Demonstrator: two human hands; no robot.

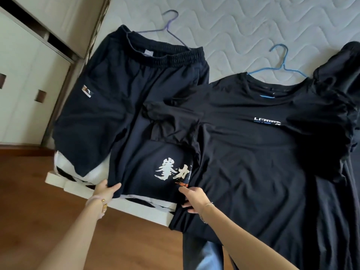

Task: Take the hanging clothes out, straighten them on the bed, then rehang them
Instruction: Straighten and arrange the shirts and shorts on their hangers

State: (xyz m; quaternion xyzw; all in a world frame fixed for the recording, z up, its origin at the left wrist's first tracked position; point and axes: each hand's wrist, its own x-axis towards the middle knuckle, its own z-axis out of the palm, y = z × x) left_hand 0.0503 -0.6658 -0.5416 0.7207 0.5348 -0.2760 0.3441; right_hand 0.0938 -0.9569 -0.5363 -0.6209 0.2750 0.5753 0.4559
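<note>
Left hand (106, 189), perhaps right (192, 199), on shorts hem (146, 192)

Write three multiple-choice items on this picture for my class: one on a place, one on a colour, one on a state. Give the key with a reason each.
1. Where does the black T-shirt lie?
A on the floor
B right of the shorts on the mattress
C in a drawer

2. What colour is the T-shirt's hanger?
A blue
B red
C green

3. What does the left hand do?
A rests flat
B holds a hanger
C grips the shorts' hem

Key: B, its sleeve overlaps the shorts; A, blue wire shows above the collar; C, the thumb pinches the hem.
</note>
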